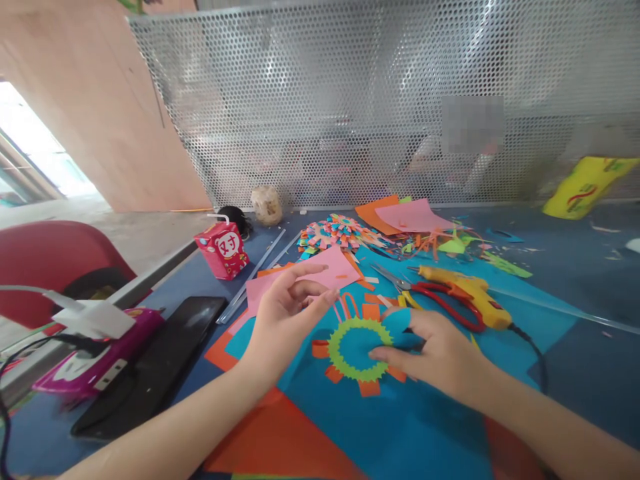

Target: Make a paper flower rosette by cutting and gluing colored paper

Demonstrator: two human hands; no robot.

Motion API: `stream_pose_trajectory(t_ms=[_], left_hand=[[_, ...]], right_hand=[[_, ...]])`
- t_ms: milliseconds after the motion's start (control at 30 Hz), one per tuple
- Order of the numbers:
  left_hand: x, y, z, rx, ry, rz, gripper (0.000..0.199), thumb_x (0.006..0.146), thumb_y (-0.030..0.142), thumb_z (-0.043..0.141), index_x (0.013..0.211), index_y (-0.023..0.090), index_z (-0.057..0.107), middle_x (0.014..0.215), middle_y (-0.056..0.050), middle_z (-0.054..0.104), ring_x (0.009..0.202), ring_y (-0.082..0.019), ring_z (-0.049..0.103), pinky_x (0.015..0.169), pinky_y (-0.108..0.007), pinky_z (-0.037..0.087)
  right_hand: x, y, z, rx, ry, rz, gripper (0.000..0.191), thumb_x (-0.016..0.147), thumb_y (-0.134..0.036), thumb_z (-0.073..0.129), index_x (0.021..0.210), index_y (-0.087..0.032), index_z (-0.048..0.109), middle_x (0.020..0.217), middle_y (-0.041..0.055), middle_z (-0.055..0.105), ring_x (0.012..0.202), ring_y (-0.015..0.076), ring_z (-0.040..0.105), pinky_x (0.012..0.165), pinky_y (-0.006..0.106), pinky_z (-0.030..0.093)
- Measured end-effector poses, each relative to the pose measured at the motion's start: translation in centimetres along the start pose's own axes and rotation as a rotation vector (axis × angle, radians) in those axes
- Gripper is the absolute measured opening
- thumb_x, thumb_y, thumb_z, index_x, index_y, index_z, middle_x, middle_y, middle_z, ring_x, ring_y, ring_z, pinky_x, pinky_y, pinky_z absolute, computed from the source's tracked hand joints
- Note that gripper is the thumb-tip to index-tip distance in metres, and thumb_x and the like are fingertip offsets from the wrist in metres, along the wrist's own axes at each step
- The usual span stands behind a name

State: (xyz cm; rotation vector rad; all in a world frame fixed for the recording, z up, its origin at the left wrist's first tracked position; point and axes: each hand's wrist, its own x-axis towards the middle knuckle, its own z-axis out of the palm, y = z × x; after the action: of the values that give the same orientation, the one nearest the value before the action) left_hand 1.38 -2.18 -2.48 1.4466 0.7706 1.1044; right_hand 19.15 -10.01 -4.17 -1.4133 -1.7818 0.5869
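While the right hand [443, 350] pinched a lime-green, tooth-edged paper ring [335, 353] with orange paper tabs [370, 388] over a blue paper sheet [415, 433], the left hand [285, 307] hovered near, its grip unclear. Tab-fitting seemed in hand; the next move called for a steady ring.

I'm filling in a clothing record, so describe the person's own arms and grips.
Both the left grip and right grip are bare hands, with no gloves, rings or watch to be seen. The left forearm and right forearm are slim and bare too; no sleeve shows on either, and no markings stand out.
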Motion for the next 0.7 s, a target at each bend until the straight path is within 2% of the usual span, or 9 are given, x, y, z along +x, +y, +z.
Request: stream_pose_trajectory(t_ms=[100, 200, 300, 400, 533, 700], left_hand=[[0.19, -0.03, 0.07, -0.035, -0.004, -0.029, 0.032, 0.073, 0.027, 0.065, 0.102, 0.016, 0.055, 0.069, 0.001, 0.064, 0.067, -0.01, 0.058, 0.064, -0.02, 0.044], [0.26, -0.02, 0.19, -0.066, -0.047, -0.063, 0.036, 0.077, 0.032, 0.061, 0.108, 0.016, 0.052, 0.078, -0.004, 0.068, 0.072, -0.013, 0.06, 0.068, -0.025, 0.045], [0.23, -0.03, 0.24, -0.07, -0.084, -0.073, 0.038, 0.077, 0.035, 0.06, 0.11, 0.017, 0.052, 0.077, -0.004, 0.069, 0.069, -0.013, 0.059, 0.066, -0.025, 0.044], [0.16, 0.01, 0.14, -0.058, -0.108, -0.062, 0.038, 0.077, 0.031, 0.061, 0.111, 0.017, 0.052, 0.074, -0.003, 0.069, 0.069, -0.012, 0.061, 0.066, -0.023, 0.045], [0.08, 0.16, -0.04, -0.058, -0.114, -0.039, 0.039, 0.076, 0.027, 0.063, 0.112, 0.018, 0.051, 0.075, -0.002, 0.07, 0.074, -0.013, 0.063, 0.071, -0.023, 0.047], [0.07, 0.2, 0.04, -0.092, -0.111, -0.032, 0.042, 0.071, 0.021, 0.067, 0.109, 0.016, 0.051, 0.072, -0.002, 0.07, 0.077, -0.016, 0.065, 0.074, -0.027, 0.049]], right_hand=[[0.13, -0.16, -0.04, 0.018, -0.013, 0.014, 0.015, 0.074, -0.031, 0.063, 0.063, -0.023, 0.057, 0.053, -0.0044, 0.054, 0.049, 0.013, 0.054, 0.047, 0.022, 0.043], [0.25, -0.17, -0.01, 0.037, -0.013, 0.05, 0.014, 0.073, -0.031, 0.064, 0.064, -0.023, 0.057, 0.056, -0.0045, 0.056, 0.043, 0.0109, 0.051, 0.041, 0.021, 0.04], [0.31, -0.28, -0.02, 0.057, -0.033, 0.11, 0.013, 0.072, -0.032, 0.065, 0.065, -0.023, 0.058, 0.055, -0.0052, 0.056, 0.036, 0.009, 0.047, 0.034, 0.021, 0.035], [0.37, -0.49, -0.07, 0.077, -0.063, 0.146, 0.015, 0.071, -0.033, 0.064, 0.063, -0.022, 0.058, 0.05, -0.0055, 0.055, 0.036, 0.0101, 0.048, 0.035, 0.022, 0.036], [0.44, -0.58, -0.07, 0.119, -0.095, 0.177, 0.014, 0.072, -0.035, 0.063, 0.074, -0.021, 0.062, 0.059, -0.0034, 0.06, 0.036, 0.0092, 0.047, 0.036, 0.021, 0.038], [0.39, -0.52, -0.06, 0.148, -0.133, 0.202, 0.012, 0.073, -0.032, 0.062, 0.073, -0.02, 0.06, 0.05, -0.0059, 0.053, 0.036, 0.0081, 0.045, 0.036, 0.02, 0.037]])
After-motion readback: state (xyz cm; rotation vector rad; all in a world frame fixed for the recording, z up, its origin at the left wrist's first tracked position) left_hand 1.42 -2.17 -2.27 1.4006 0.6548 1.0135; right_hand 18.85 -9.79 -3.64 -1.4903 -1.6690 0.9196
